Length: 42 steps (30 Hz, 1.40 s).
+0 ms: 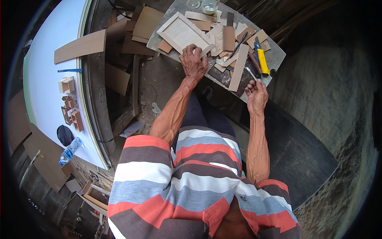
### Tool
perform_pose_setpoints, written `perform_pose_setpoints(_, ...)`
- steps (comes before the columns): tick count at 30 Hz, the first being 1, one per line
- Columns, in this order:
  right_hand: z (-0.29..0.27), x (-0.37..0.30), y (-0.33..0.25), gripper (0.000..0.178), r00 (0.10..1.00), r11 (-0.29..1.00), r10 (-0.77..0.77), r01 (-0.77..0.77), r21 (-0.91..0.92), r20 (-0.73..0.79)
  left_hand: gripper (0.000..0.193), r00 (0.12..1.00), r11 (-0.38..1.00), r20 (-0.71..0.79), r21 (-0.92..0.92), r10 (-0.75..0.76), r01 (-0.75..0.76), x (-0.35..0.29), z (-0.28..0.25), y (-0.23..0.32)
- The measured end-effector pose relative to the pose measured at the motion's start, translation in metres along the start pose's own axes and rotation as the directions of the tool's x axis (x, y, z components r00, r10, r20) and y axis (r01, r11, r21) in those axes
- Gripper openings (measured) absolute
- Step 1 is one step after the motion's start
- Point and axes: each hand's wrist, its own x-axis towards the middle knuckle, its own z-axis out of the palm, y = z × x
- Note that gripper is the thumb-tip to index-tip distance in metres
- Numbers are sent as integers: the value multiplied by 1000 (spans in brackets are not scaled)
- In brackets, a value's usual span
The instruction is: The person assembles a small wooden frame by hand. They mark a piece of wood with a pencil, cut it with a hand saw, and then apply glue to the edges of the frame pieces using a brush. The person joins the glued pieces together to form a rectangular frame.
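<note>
A shallow light-wood frame with a flat panel inside lies at a slant on the small work table. My left hand is closed over its near corner, fingers bent against the rim. Between the fingertips of my right hand, off the table's near right side, is a thin stick with a white blob on its tip. Close to that tip lie a long thin wood strip and a yellow utility knife.
Wood offcuts and a dark pen-like tool litter the table. A small clear bowl with white matter stands at the far edge. On the left, a white board bears small wooden boxes and a plastic bottle.
</note>
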Motion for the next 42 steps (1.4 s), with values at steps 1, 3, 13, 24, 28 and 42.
perform_pose_setpoints(1,1,-1,-2,15,1000,1000,-3,2,19,20,34,1000,998,3,-63,10,-10,2,-2,2)
perform_pose_setpoints(3,10,-6,-11,15,998,998,-21,18,52,59,34,995,977,95,-206,-31,50,4,-13,6)
perform_pose_setpoints(13,51,-61,-68,13,948,982,-187,182,43,256,28,927,886,358,-458,112,70,5,-94,64)
perform_pose_setpoints(24,58,-100,-68,11,839,756,-472,544,-365,271,28,928,953,232,-155,293,-262,4,-136,113)
perform_pose_setpoints(28,54,-103,-63,8,798,658,-523,602,-452,301,27,927,953,229,-137,297,-272,1,-139,123)
perform_pose_setpoints(42,39,-114,-75,12,417,122,-781,832,-541,466,22,900,931,241,-145,363,-336,-1,-137,142)
